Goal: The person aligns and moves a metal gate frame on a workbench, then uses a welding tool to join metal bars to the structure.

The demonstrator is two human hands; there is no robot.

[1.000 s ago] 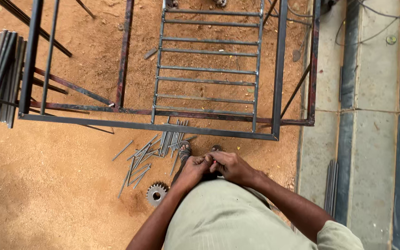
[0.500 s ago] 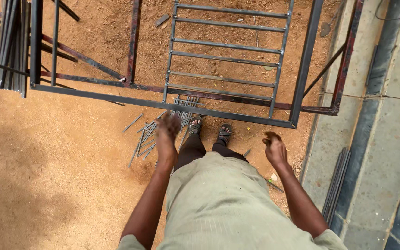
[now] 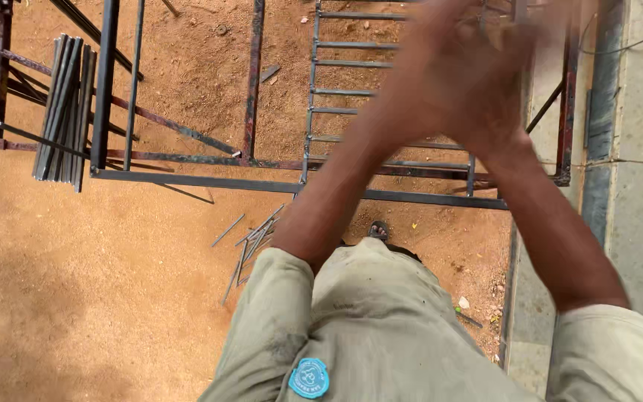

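Observation:
Both my hands are raised close to the camera and badly blurred by motion. My left hand (image 3: 433, 67) and my right hand (image 3: 504, 89) meet in front of the welded metal frame (image 3: 187, 181). I see nothing in either hand, but the blur hides the fingers. Behind them, a ladder-like metal grille (image 3: 351, 78) lies inside the frame on the sandy ground. Several short metal rods (image 3: 251, 242) lie scattered below my left forearm. My sandalled foot (image 3: 379, 230) shows just under the frame's front bar.
A bundle of flat metal bars (image 3: 65, 108) rests across the frame at the far left. Rusty angle bars (image 3: 165, 123) cross the sand behind it. Grey concrete paving (image 3: 634, 201) runs along the right side.
Both hands have lifted from near the ground, where they were apart, up to the camera and come together. The view has shifted slightly to the right.

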